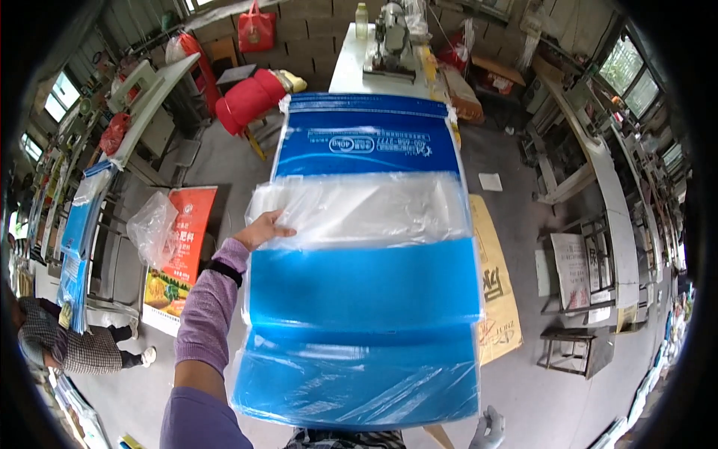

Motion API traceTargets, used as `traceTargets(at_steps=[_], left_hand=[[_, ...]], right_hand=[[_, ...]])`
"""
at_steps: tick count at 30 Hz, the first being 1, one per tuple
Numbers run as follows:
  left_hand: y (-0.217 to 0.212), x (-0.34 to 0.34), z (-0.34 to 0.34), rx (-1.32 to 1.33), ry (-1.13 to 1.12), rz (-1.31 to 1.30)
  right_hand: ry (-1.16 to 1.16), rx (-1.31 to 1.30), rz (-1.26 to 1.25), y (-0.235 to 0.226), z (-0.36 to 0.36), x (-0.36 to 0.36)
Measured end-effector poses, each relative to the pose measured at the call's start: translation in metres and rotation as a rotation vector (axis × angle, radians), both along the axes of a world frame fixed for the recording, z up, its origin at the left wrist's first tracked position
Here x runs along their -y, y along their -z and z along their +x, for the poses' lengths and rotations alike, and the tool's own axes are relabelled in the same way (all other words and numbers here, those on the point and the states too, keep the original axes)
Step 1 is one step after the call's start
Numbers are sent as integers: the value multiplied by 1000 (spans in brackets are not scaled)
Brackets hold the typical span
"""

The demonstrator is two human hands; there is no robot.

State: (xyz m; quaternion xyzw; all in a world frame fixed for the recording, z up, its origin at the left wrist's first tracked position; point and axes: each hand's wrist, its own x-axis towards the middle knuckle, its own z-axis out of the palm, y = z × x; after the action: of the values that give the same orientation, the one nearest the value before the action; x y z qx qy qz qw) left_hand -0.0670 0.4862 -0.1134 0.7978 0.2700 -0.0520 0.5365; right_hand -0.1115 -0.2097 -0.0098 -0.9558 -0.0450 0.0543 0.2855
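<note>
A stack of blue woven sacks [365, 284] lies in front of me, the front part under shiny clear film. Across its middle lies a crumpled clear plastic liner [374, 209]. My left hand [263, 230], bare, reaches in at the liner's left edge, fingers closed on the thin plastic. My right hand [490, 429], in a pale grey glove, hangs low beside the stack's near right corner. Its fingers are slightly apart and nothing shows in them; part of that hand is cut off by the lower edge.
A sewing machine [392, 41] stands on the white table [348, 63] beyond the stack. Red rolled cloth [250, 101] rests on a stool behind left. A yellow sack [493, 280] lies at right, a red printed sack [191, 232] at left. A person [82, 337] is far left; a stool [572, 352] stands right.
</note>
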Motion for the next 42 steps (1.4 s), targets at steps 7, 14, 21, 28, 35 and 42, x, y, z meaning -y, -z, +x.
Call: traceTargets(at_steps=[7, 14, 21, 28, 35, 42], left_hand=[[-20, -20, -6, 168, -214, 483], [-32, -8, 22, 199, -118, 1187], [-43, 5, 19, 440, -239, 415], [-115, 122, -48, 412, 282, -194], [-167, 265, -160, 162, 842, -349], [-174, 333, -239, -24, 957, -262]], right_hand=[[6, 146, -47, -48, -8, -13], [-26, 133, -41, -24, -7, -13], [0, 88, 86, -25, -14, -32], [101, -427, 918, 15, -24, -82], [-97, -859, 1637, -6, -32, -148], [-329, -773, 1110, -39, -64, -151]])
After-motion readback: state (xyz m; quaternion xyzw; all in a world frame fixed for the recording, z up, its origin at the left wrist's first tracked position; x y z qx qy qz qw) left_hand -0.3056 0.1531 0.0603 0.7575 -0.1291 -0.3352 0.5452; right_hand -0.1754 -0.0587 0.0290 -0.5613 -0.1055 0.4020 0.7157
